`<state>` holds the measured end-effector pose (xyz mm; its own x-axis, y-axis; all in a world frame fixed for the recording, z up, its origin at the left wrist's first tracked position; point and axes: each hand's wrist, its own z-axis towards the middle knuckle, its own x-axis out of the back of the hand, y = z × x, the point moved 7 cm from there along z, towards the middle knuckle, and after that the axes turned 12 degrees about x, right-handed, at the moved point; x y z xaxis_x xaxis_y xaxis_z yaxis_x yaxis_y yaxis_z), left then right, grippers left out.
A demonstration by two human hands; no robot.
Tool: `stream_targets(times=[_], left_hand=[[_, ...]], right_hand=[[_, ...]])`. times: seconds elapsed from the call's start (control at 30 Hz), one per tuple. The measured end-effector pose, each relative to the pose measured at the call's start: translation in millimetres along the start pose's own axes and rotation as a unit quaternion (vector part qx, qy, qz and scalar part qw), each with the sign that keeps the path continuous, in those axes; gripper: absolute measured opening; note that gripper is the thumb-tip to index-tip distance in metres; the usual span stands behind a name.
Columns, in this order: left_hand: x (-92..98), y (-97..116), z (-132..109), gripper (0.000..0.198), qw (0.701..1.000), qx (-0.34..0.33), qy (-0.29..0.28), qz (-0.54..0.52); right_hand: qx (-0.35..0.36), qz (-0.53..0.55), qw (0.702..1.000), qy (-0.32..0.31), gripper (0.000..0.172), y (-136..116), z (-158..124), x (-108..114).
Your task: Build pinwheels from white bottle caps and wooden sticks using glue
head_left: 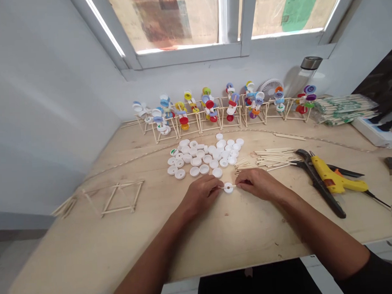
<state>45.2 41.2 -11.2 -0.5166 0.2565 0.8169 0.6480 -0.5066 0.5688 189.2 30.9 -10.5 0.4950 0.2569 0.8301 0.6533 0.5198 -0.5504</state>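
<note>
- Your left hand [202, 192]: fingertips pinched on a pale stick [234, 186] at the white cap's left edge.
- Your right hand [257, 183]: fingertips pinched on pale stick at its right edge; whether one length or two, cannot tell.
- White cap [229, 191], holed: between your hands, near the table [193, 245] surface.
- Cap pile [203, 169]: just beyond your hands.
- Loose sticks [273, 158]: beyond your right hand.
- Yellow glue gun [337, 180]: to your right.

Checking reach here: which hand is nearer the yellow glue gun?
Right: the right hand is left of the glue gun; the left hand is farther left, beyond the white cap.
</note>
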Motion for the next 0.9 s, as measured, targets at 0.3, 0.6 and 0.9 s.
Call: stream_targets(times=[0.3, 0.6, 0.9], left_hand=[[0.1, 0.5, -0.2, 0.017, 1.0, 0.01, -0.002, 0.002], [0.6, 0.7, -0.2, 0.018, 1.0, 0.009, 0.003, 0.002], [1.0, 1.2, 0.0, 0.018, 1.0, 0.008, 0.005, 0.005]], right_hand=[[0.001, -0.009, 1.0, 0.0, 0.013, -0.1, 0.3, 0.7], [0.004, -0.018, 1.0, -0.007, 0.014, -1.8, 0.6, 0.4], [-0.002, -0.03, 1.0, -0.003, 0.015, -2.2, 1.2, 0.3]])
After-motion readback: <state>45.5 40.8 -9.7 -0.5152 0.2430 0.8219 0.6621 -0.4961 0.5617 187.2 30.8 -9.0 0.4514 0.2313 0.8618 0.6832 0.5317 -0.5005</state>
